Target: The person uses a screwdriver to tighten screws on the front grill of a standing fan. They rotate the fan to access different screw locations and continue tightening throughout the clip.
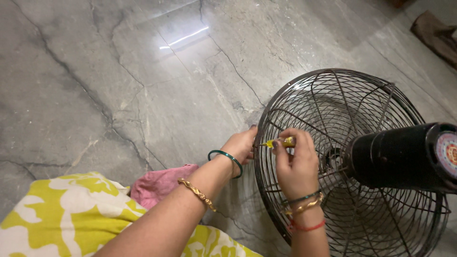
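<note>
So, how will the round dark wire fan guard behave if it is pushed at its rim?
The round dark wire fan guard looks stiff; its thin wires may flex slightly. The black cylindrical motor behind probably makes it back-heavy. The left hand steadies the rim.

Surface: we see a polished grey stone floor, veined with dark cracks.
Sheen: we note a bright streak of reflected light on the floor toward the far side.
Fan guard: we find a dark wire fan guard with its lower rim on the floor at the right.
Cloth: we see a pink cloth lying near the guard's left edge.
Far corner: we note a brown object, too unclear to identify.
</note>
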